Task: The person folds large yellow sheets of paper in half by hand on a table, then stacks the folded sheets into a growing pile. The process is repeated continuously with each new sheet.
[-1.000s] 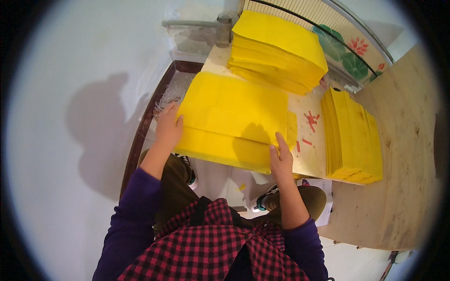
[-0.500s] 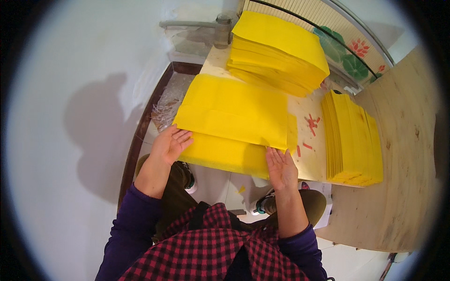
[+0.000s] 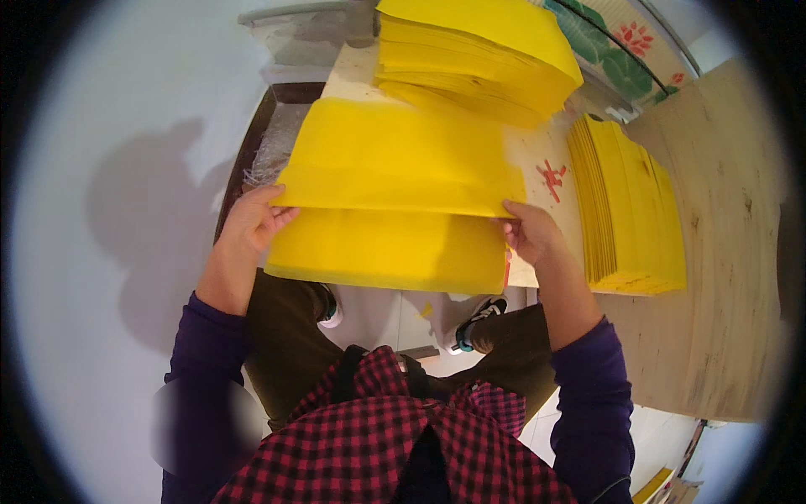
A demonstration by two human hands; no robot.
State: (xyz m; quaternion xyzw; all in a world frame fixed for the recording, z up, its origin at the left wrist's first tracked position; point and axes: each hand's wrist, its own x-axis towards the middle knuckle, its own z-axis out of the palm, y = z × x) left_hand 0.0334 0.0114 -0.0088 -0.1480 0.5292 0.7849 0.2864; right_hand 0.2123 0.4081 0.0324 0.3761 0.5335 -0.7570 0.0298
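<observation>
A wide yellow sheet [image 3: 403, 160], like soft cloth or felt, spreads over the light wooden table in front of me. My left hand [image 3: 259, 217] pinches its near left corner, thumb on top and fingers curled beneath. At the near right corner my right hand [image 3: 532, 235] grips the same sheet between thumb and fingers. The near edge runs almost straight between both hands. Below that edge another yellow layer [image 3: 382, 252] shows, reaching to the table's near side. Whether the two layers are joined cannot be seen.
A tall stack of yellow sheets [image 3: 478, 63] stands at the back of the table [image 3: 348, 76]. On the right stands a row of folded yellow pieces [image 3: 630, 210] beside a wooden panel [image 3: 722, 227]. Small red strips [image 3: 552, 178] lie between. Clear plastic [image 3: 281, 139] is at the left.
Both hands have gone from loosely open fingers at the sheet's near edge to pinching its corners. They are farther apart, and the edge between them looks straighter. The whole view has shifted.
</observation>
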